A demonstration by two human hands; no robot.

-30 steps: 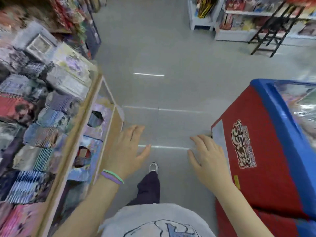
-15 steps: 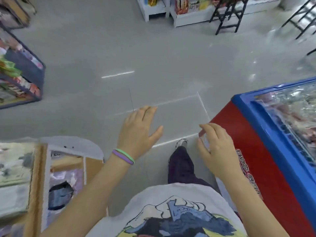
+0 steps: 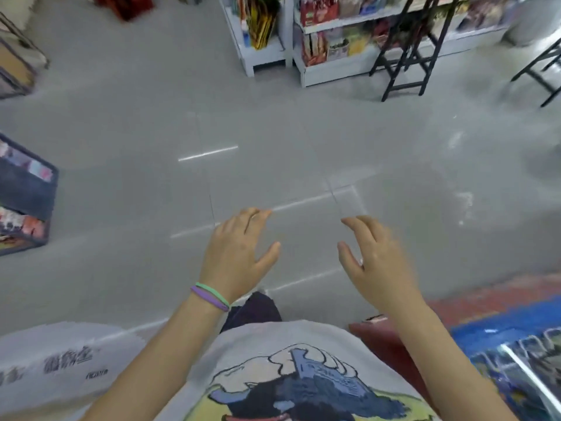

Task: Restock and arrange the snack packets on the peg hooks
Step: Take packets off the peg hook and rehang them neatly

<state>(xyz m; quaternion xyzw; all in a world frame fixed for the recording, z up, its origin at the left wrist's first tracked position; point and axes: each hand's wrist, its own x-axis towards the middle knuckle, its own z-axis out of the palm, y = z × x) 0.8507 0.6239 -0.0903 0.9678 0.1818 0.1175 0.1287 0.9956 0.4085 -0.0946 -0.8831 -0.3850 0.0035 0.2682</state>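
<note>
My left hand (image 3: 238, 253), with green and purple bands at the wrist, hovers palm down over the grey floor, fingers spread and empty. My right hand (image 3: 378, 262) floats beside it, fingers loosely bent, holding nothing. No peg hooks show in this view. Snack packets (image 3: 331, 41) stand on white shelves (image 3: 321, 66) far ahead across the floor, well away from both hands.
A red and blue chest freezer (image 3: 501, 323) sits at the lower right. A black folding frame (image 3: 406, 59) stands before the shelves. A dark display box (image 3: 25, 205) is on the left. A white bag with print (image 3: 63, 357) lies at lower left.
The view has swung right, away from the wooden display rack. The freezer has slid to the lower right corner, and the white shelves now fill the top. Both hands stay empty.
</note>
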